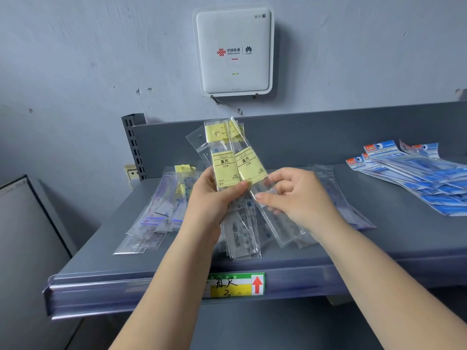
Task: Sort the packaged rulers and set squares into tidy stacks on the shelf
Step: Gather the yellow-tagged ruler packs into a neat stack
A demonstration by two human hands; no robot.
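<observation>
A: Clear sleeves with yellow cards: a fanned bunch of rulers (233,170), held up above the grey shelf (379,238), upper ends tilted toward the wall.

B: Hands?

A: Left hand (214,195) grips the bunch at mid-length, thumb across the yellow labels, fingers behind. Right hand (293,195) pinches the rightmost sleeve of the fan, fingers curled round its edge, just beside the left thumb.

B: Rest of the stock?

A: Loose pile (161,210) of clear packs on the shelf, left of the hands, overlapping, not squared. One clear pack (338,195) lies behind the right hand, partly hidden. Blue packs (414,178) lie fanned at the right end, well apart from the hands. Cannot tell whether those hold set squares.

B: Other items?

A: Green-yellow tag (237,285) with red arrow on the shelf front edge, below the hands. White router (233,50) on the wall above. Slotted upright (135,145) at the shelf's back left corner.
</observation>
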